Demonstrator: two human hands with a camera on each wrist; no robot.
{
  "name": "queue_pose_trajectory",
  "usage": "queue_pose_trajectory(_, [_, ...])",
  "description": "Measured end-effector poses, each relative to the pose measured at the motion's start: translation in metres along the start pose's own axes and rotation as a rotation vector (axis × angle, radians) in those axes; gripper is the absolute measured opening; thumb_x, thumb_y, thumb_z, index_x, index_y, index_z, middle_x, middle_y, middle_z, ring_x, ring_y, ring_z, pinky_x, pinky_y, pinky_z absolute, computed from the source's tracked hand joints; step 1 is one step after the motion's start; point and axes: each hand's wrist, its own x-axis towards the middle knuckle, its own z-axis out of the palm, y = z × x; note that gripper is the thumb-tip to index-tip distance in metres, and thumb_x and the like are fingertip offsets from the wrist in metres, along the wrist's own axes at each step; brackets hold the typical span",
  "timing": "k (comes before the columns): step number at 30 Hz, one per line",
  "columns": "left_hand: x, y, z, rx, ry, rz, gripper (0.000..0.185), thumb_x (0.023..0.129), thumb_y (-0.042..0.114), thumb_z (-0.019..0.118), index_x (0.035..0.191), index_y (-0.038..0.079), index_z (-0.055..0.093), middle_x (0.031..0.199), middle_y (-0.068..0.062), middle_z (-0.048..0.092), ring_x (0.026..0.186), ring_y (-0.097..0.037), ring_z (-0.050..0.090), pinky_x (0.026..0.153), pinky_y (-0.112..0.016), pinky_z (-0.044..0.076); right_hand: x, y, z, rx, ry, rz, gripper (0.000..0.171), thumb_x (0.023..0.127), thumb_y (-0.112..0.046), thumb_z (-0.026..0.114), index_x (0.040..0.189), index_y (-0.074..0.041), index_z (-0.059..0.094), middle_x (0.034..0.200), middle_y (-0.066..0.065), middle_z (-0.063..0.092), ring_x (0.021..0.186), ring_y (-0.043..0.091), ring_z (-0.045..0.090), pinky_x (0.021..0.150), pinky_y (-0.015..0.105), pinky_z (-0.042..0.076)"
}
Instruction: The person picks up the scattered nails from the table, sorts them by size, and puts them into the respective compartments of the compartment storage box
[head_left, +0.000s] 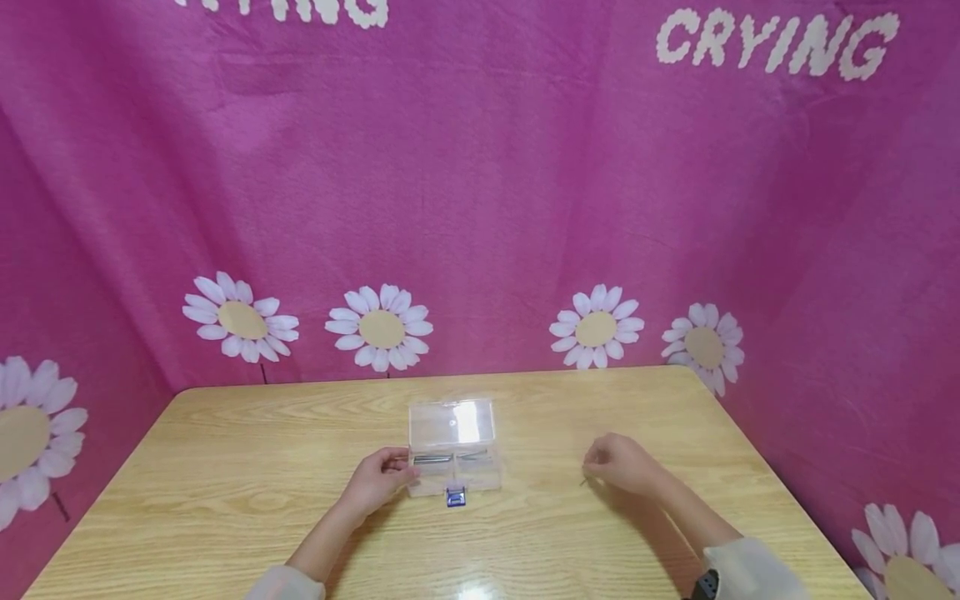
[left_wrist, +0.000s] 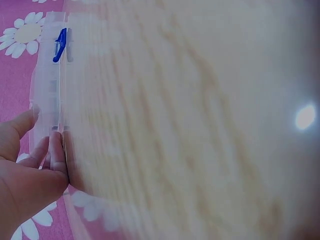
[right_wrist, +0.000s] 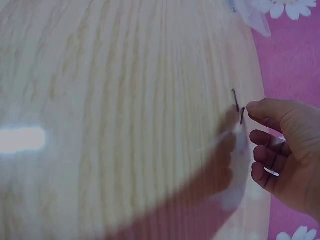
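The left hand (head_left: 378, 479) gripped the left end of a clear plastic compartment box (head_left: 453, 450), fingers (left_wrist: 56, 155) curled against its wall, lid standing open toward twelve o'clock and its blue latch (head_left: 454, 497) at six. Thin metal pieces lay in the back compartments. At three o'clock from the box, well apart, the right hand (head_left: 622, 465) pinched a small dark nail (right_wrist: 235, 100) between thumb and fingertips, the nail's tip just off the wooden table (head_left: 225, 467). To carry it well, I judged the pinch should stay firm and low, the box kept steady, and the nail lowered lengthwise into a compartment.
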Motion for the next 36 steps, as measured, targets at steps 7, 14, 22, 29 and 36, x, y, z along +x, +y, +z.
queue_pose_trajectory(7, [0.000, 0.001, 0.001, -0.012, -0.003, -0.002, 0.041, 0.084, 0.010, 0.067, 0.119, -0.007, 0.056, 0.096, -0.013, 0.061, 0.081, -0.015, 0.053, 0.063, -0.021, 0.044, -0.008, 0.011, -0.001, -0.001, 0.016, 0.036, 0.005, 0.081, -0.012, 0.066, 0.080, -0.008, 0.067, 0.076, -0.002, 0.060, 0.073, 0.009, 0.052, 0.067, 0.025, 0.045])
queue_pose_trajectory(14, [0.000, 0.000, 0.001, -0.010, 0.003, 0.004, 0.040, 0.083, 0.010, 0.068, 0.118, -0.006, 0.056, 0.095, -0.012, 0.060, 0.081, -0.015, 0.053, 0.063, -0.020, 0.044, -0.010, 0.010, 0.000, -0.039, 0.033, 0.052, 0.004, 0.081, -0.011, 0.066, 0.078, -0.008, 0.067, 0.077, -0.001, 0.059, 0.075, 0.011, 0.052, 0.071, 0.030, 0.046])
queue_pose_trajectory(22, [-0.001, 0.001, 0.001, -0.011, 0.012, 0.006, 0.042, 0.083, 0.011, 0.069, 0.118, -0.007, 0.057, 0.095, -0.012, 0.061, 0.080, -0.014, 0.053, 0.063, -0.020, 0.043, -0.008, 0.007, 0.008, -0.083, 0.035, 0.161, 0.003, 0.079, -0.011, 0.065, 0.078, -0.008, 0.064, 0.078, -0.001, 0.058, 0.075, 0.012, 0.053, 0.072, 0.033, 0.047])
queue_pose_trajectory(29, [-0.001, 0.001, 0.001, -0.005, 0.020, 0.007, 0.042, 0.082, 0.011, 0.069, 0.118, -0.007, 0.057, 0.094, -0.012, 0.061, 0.080, -0.014, 0.053, 0.061, -0.019, 0.043, -0.003, 0.006, 0.008, -0.022, 0.063, 0.105, 0.004, 0.079, -0.007, 0.063, 0.076, -0.008, 0.061, 0.072, -0.001, 0.057, 0.069, 0.010, 0.051, 0.063, 0.024, 0.045])
queue_pose_trajectory(36, [-0.001, 0.001, 0.000, 0.017, 0.028, 0.011, 0.042, 0.081, 0.012, 0.070, 0.117, -0.007, 0.057, 0.094, -0.012, 0.061, 0.081, -0.014, 0.054, 0.064, -0.021, 0.044, 0.003, -0.016, 0.006, 0.072, 0.053, 0.053, 0.003, 0.078, -0.006, 0.063, 0.076, -0.006, 0.060, 0.070, -0.001, 0.054, 0.062, 0.008, 0.046, 0.055, 0.021, 0.041])
